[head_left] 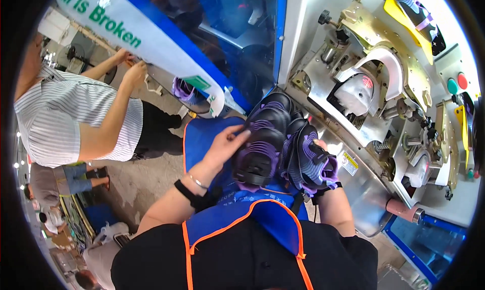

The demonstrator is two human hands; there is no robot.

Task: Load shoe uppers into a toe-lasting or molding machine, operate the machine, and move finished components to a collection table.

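In front of my apron lies a stack of several black and purple shoes or shoe uppers. My left hand is at the stack's left side, fingers bent against the edge of a shoe. At the right, another black and purple shoe with purple cord-like lines leans by the stack, its purple-edged collar toward me. My right hand wraps round its far right side; only the thumb and part of the hand show, the other fingers being hidden behind it.
A metal shoe-shaping machine stands at the right, with red and green buttons. Ahead is a blue-framed cabinet door. Another purple and black shoe sits left of it. A person in a striped shirt works at the left.
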